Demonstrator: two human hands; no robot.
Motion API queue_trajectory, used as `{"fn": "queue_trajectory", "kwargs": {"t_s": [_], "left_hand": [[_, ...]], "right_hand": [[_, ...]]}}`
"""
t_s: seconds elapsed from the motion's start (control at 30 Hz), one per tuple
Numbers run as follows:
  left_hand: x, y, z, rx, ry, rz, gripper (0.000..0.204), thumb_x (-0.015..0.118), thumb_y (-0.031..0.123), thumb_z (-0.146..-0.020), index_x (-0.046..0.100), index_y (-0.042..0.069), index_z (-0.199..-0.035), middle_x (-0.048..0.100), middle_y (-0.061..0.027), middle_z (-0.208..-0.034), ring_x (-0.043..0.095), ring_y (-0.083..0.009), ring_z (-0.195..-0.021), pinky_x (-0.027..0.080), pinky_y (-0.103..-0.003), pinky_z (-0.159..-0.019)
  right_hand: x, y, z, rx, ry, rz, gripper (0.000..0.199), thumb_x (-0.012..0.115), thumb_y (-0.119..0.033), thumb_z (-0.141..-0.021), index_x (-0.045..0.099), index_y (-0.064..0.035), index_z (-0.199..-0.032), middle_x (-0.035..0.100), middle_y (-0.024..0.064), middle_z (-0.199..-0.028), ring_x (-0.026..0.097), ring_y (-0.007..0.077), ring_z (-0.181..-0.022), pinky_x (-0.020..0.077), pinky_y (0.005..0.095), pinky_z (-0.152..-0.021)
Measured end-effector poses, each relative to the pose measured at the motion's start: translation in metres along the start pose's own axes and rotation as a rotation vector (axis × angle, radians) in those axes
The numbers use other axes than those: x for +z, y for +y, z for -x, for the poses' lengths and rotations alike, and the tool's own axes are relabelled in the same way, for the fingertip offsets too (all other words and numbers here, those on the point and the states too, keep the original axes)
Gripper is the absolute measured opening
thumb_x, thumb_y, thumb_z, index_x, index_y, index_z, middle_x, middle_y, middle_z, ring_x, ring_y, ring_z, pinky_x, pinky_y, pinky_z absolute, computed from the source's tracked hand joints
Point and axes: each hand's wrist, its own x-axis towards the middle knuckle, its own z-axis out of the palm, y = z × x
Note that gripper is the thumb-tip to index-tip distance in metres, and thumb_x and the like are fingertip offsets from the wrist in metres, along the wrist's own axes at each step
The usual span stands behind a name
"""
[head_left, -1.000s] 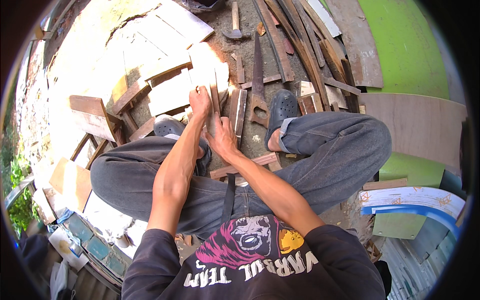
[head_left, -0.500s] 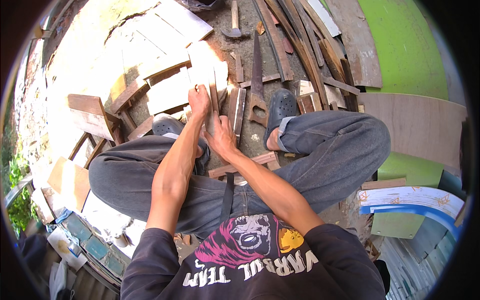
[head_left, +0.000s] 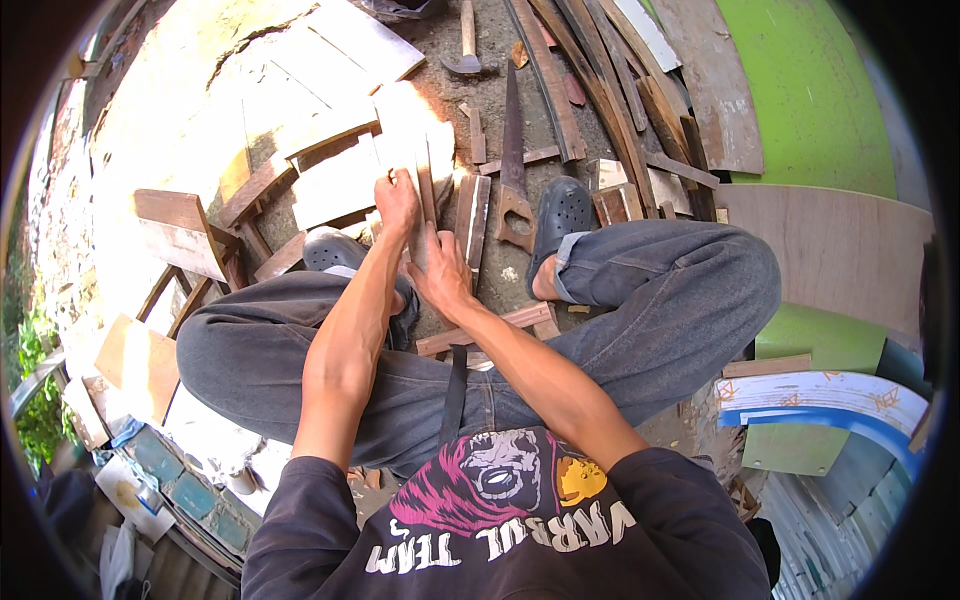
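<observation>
I sit on the ground with my knees spread, in grey trousers and dark clogs. My left hand (head_left: 398, 197) grips the far part of a narrow wooden strip (head_left: 426, 185) that stands between my feet. My right hand (head_left: 442, 272) is closed around the same strip lower down, nearer my body. The strip runs away from me, over pale boards in sunlight. A second short board (head_left: 472, 217) lies just right of it.
A hand saw (head_left: 513, 160) lies on the ground ahead of my right foot, a hammer (head_left: 466, 45) beyond it. Long wooden slats (head_left: 590, 90) fan out at the upper right by a green curved panel (head_left: 810, 90). Wooden offcuts (head_left: 180, 235) lie at the left.
Both hands stay on the strip; my left hand has slid slightly along it. My legs and the tools have not moved.
</observation>
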Motion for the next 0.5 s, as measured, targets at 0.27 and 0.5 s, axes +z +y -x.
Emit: {"fn": "queue_trajectory", "kwargs": {"t_s": [0.27,0.5], "left_hand": [[0.004,0.006,0.004,0.041,0.032,0.018,0.042,0.053,0.029,-0.092,0.059,-0.009,-0.074,0.054,-0.0084,-0.060,0.048,-0.0177,-0.059,0.044,-0.040,-0.060],[0.005,-0.020,-0.011,-0.029,-0.004,-0.023,0.050,0.054,0.036,-0.091,0.064,-0.013,-0.094,0.066,-0.0268,-0.079,0.065,-0.0334,-0.076,0.050,-0.044,-0.074]], "right_hand": [[0.001,0.003,-0.001,0.017,-0.003,0.000,0.080,0.074,-0.027,-0.084,0.032,0.0029,-0.146,0.045,0.0167,-0.120,0.050,0.0359,-0.116,0.0519,0.0493,-0.088],[0.001,-0.002,0.000,0.014,-0.017,0.007,0.082,0.074,-0.026,-0.084,0.031,0.0022,-0.147,0.045,0.0165,-0.120,0.050,0.0360,-0.117,0.0516,0.0478,-0.089]]}}
